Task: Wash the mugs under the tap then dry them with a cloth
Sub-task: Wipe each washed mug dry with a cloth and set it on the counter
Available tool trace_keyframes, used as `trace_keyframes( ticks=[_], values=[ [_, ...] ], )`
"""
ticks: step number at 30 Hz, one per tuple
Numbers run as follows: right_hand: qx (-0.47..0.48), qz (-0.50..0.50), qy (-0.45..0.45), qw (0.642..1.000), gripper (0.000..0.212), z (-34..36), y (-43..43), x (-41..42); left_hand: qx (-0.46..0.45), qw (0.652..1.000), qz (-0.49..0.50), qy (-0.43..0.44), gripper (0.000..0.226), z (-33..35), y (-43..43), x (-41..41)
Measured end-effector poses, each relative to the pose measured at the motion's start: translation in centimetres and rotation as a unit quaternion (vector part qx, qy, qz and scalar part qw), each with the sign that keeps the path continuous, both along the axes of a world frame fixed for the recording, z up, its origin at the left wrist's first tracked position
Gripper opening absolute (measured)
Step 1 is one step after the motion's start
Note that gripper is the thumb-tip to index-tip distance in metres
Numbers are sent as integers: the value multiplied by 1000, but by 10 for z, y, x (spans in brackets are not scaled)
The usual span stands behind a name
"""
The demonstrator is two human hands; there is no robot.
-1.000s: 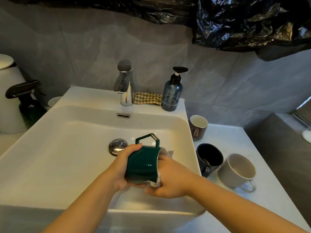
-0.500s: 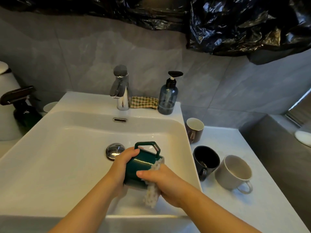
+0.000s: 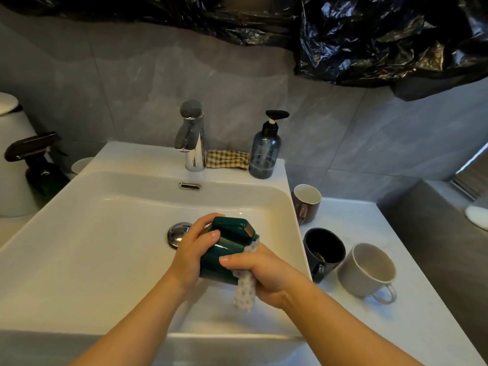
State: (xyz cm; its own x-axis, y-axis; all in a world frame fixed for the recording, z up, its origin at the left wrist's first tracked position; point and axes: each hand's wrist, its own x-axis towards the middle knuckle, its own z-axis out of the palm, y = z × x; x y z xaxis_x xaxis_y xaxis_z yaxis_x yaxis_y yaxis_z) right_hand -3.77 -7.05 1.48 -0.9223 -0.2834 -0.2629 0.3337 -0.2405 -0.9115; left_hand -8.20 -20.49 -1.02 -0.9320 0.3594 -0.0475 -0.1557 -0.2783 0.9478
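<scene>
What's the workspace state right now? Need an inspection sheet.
Surface: white sink, tap with no stream visible; white counter on its right.
Job's things: green mug held sideways over the basin, pale cloth against it; brown mug, black mug and grey mug on the counter.
Clutter: soap dispenser, checked cloth, spray bottle.
Hands: left hand grips the green mug; right hand holds the pale cloth.
Cables: nothing seen.
Surroundings: grey tiled wall, black plastic sheeting above.

The green mug's (image 3: 227, 249) mouth is hidden behind the right hand (image 3: 266, 276) and the spotted cloth (image 3: 244, 291), and the left hand (image 3: 192, 252) covers its left end. The sink's (image 3: 294, 228) rim hides part of the brown mug (image 3: 313, 211). A white container (image 3: 13, 165) is cut off by the left edge.
</scene>
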Motion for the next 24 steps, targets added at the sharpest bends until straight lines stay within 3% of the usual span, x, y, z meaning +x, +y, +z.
trace_keyframes(
  ticks=[2, 4, 5, 7, 8, 9, 11, 13, 15, 17, 18, 19, 21, 23, 24],
  values=[
    [51, -11, 18, 998, 48, 2, 4, -1, 46, 995, -52, -73, 46, 2, -1, 1],
    [166, -1, 56, 984, 39, 3, 8, 0, 102, 968, -119, -197, 64, 2, -4, -2],
    [259, 19, 88, 962, 27, 5, 9, 2, 124, 953, -139, -238, 73, 1, -5, -3],
    [455, 88, 138, 875, 4, 7, 6, 6, 135, 941, -132, -281, 74, 2, -1, -3],
    [521, 115, 152, 832, 13, 5, 4, 6, 123, 942, -115, -290, 69, 1, 2, -3],
    [545, 124, 146, 816, 15, 1, 1, 5, 105, 947, -93, -291, 63, 1, 4, -1],
    [490, 112, 89, 860, 6, -3, -4, 4, 78, 956, -57, -277, 47, 2, 7, 1],
    [337, 88, 22, 937, 27, -2, -4, 3, 54, 966, -37, -249, 30, 4, 5, 3],
    [132, 32, -30, 990, 31, 3, -1, 5, 50, 976, -16, -211, 25, 6, 3, 4],
    [-88, -38, -86, 992, 25, 6, 0, 5, 41, 989, -3, -140, 26, 8, 6, 6],
    [-138, -73, -102, 982, 23, 7, 0, 4, 19, 995, 0, -96, 27, 6, 8, 6],
    [-149, -100, -106, 978, 23, 6, 0, 2, -6, 998, 0, -55, 27, 5, 10, 6],
    [-78, -119, -84, 986, 30, -1, 3, -2, -51, 999, -16, -7, 28, 0, 11, 6],
    [117, -90, -25, 989, 38, -2, 10, -4, -55, 996, -62, -43, 34, -1, 6, 2],
    [255, -42, 17, 966, 39, -1, 14, -3, -36, 991, -81, -100, 40, -1, 3, -2]
  ],
)
